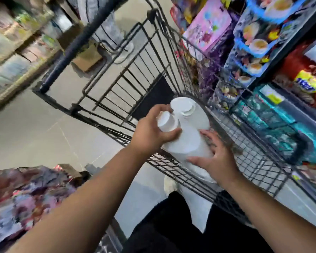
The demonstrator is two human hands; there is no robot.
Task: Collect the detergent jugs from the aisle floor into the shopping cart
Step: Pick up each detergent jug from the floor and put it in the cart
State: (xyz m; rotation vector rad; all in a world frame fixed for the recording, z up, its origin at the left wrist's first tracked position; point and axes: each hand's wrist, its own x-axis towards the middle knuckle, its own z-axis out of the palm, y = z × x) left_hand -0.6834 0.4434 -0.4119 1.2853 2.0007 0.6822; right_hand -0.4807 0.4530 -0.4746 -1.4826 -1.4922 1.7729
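A white detergent jug (187, 141) with a white cap hangs just above the floor of the black wire shopping cart (117, 83), near its near corner. My left hand (151, 128) is wrapped around its neck below the cap. My right hand (217, 157) presses its fingers on the jug's lower side. A second white jug (192, 112) lies in the cart right behind it, touching it.
Packed store shelves (281, 61) stand close on the right of the cart. More shelves (13, 42) line the far left. Colourful packs (26, 194) sit at lower left. Grey aisle floor (35, 128) lies between. My dark trousers (171, 225) and a shoe show below.
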